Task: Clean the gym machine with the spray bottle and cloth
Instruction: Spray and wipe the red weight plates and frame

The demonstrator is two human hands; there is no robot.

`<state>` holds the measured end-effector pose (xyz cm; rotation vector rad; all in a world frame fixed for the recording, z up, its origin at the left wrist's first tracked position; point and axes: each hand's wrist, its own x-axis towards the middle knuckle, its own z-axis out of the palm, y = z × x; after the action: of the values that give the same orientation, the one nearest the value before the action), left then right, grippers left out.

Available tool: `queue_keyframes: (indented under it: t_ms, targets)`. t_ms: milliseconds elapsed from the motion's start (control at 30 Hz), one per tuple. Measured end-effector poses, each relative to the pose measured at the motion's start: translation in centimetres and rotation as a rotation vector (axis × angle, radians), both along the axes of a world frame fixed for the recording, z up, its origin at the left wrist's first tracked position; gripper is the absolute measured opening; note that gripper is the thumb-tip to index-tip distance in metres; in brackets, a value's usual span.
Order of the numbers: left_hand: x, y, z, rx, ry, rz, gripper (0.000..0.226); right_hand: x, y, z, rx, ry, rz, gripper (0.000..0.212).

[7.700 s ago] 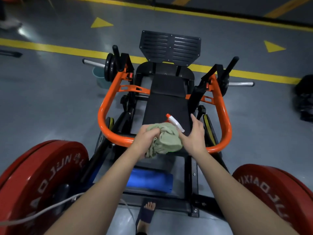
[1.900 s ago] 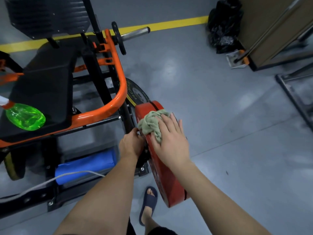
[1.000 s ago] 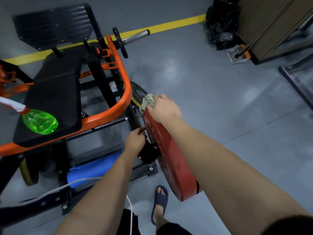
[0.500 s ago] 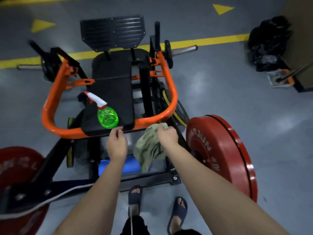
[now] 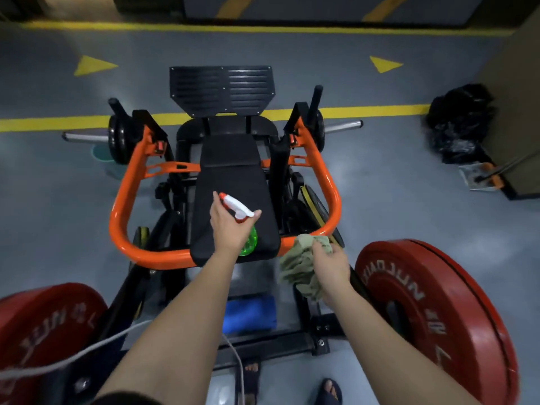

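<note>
Green spray bottle [image 5: 248, 244], olive cloth [image 5: 301, 267], orange frame [image 5: 122, 200], red plates [image 5: 438, 311].

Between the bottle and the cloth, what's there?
Head view: a corner of the black pad and a short stretch of orange bar separate the bottle from the cloth; nothing else.
</note>
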<state>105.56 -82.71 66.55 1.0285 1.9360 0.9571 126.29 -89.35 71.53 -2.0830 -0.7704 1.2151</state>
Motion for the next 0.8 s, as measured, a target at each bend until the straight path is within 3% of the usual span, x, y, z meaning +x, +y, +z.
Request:
queue_keyframes:
  t_ms: [100, 167, 333, 433, 500, 600, 733, 800]
  targets:
    - [1.4, 1.7, -0.1, 0.009, 0.06, 0.006, 0.087, 1.8, -1.5, 0.1, 0.002, -0.063, -0.025, 0.02]
    - [3.0, 1.9, 0.1, 0.006, 0.227, -0.077, 0.065, 3.4, -2.5, 0.4, 0.007, -0.083, -0.072, 0.022]
    - [8.9, 2.2, 2.3, 0.12, 0.45, -0.731, 0.04, 7.9, -3.6, 1.6, 0.059, -0.143, -0.231, 0.022]
    - [14.1, 1.2, 4.3, 0.23, 0.368, -0.973, 0.02, 10.7, -4.7, 2.7, 0.133, -0.164, -0.349, 0.018]
    - [17.6, 0.2, 5.4, 0.192, 0.26, -1.02, 0.026, 12.4, -5.5, 3.3, 0.193, -0.166, -0.416, 0.018]
    - [23.1, -1.5, 6.2, 0.215, 0.286, -1.124, 0.036, 15.4, -7.0, 4.6, 0.29, -0.174, -0.515, 0.012]
    - [27.6, -3.8, 7.3, 0.042, 0.287, -1.249, 0.017, 20.4, -10.3, 6.3, 0.432, -0.28, -0.685, 0.006]
    - [28.4, -4.4, 8.1, -0.016, 0.302, -1.261, 0.018, 22.9, -11.7, 6.7, 0.447, -0.321, -0.738, 0.017]
